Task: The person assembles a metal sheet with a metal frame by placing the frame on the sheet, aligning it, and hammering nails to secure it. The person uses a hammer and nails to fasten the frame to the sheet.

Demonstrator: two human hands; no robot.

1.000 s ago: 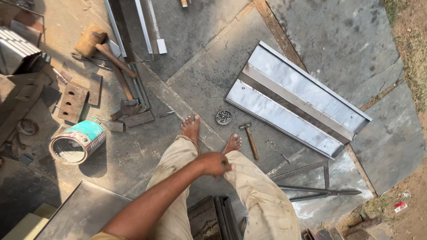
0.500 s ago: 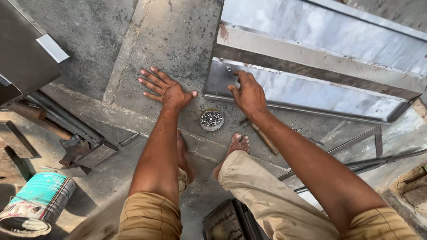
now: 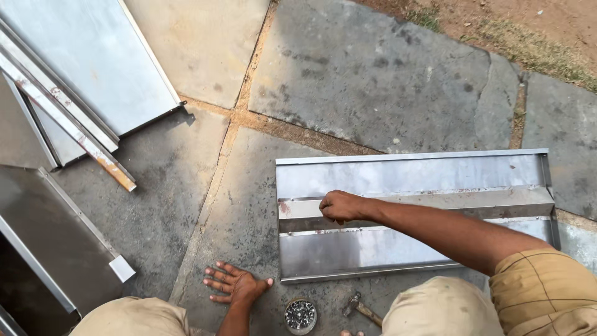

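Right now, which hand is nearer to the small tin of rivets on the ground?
Left. The left hand lies flat on the stone just left of the tin, apart from it. The right hand is farther up, fist closed on the metal panel.

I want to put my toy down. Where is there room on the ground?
Bare stone lies between the leaning sheets at left and the tray, and beyond the tray's far edge. It is crowded near the knees: left hand flat, tin of rivets, hammer. The right hand rests on the tray.
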